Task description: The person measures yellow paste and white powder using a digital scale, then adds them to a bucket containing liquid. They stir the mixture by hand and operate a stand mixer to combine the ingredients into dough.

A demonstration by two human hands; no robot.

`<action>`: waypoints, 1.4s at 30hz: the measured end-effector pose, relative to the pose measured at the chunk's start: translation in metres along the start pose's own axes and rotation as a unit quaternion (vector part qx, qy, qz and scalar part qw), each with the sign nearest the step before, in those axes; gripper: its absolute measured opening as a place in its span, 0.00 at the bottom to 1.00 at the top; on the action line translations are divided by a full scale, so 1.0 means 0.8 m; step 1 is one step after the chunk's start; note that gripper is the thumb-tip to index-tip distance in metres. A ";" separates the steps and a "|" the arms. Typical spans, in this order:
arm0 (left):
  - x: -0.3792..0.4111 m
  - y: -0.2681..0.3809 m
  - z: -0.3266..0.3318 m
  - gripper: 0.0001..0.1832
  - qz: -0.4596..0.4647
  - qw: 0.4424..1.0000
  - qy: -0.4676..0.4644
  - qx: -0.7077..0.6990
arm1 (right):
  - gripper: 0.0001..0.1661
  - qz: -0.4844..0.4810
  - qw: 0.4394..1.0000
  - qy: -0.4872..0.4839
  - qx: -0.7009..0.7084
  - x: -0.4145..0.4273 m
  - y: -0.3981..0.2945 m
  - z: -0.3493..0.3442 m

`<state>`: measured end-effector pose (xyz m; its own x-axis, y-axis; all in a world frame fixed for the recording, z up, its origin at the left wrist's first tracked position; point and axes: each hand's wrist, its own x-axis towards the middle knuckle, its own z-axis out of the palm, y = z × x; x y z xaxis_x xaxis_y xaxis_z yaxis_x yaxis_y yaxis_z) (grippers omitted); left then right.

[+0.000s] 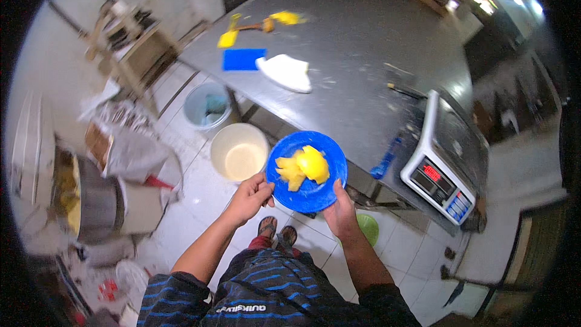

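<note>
A round blue plate (306, 202) is held in front of me, over the near edge of the metal table. On it lie a smooth bright yellow lump (313, 165) and a paler, ragged yellow piece (289, 173) touching it. My right hand (340, 211) grips the plate's lower right rim, thumb on top. At the plate's left rim is my left hand (252, 197), its fingers curled; whether they grip the rim is hard to tell. Beyond the plate, a white curved sheet or cloth (287, 72) overlaps a blue rectangular piece (244, 59) on the table.
A digital scale (438, 177) stands at the right on the metal table (345, 100), near a blue brush-like object (386, 159). Yellow scrapers (228, 37) lie farther back. Two buckets stand left of the table, the nearer (239, 152) holding pale contents. Sacks (140, 150) and a large pot (97, 200) are left.
</note>
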<state>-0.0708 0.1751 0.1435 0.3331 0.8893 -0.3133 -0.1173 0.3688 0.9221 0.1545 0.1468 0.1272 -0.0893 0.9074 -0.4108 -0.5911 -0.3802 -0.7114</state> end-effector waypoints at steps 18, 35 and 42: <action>0.119 -0.006 -0.394 0.42 0.090 0.976 0.192 -0.041 | 0.31 -0.439 0.629 -0.132 -0.628 0.202 0.115 0.205; 0.306 -0.312 -0.456 0.44 0.221 0.973 0.067 -0.017 | 0.24 -0.539 0.556 -0.133 -0.618 0.446 0.434 0.043; 0.306 -0.351 -0.465 0.43 0.235 0.960 0.034 0.151 | 0.32 -0.528 0.602 -0.144 -0.582 0.466 0.453 0.017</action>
<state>-0.3041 0.3898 -0.2763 0.2475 0.9573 0.1494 0.0394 -0.1640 0.9857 -0.1037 0.3494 -0.2763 -0.3905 0.6824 0.6180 0.5060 0.7199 -0.4751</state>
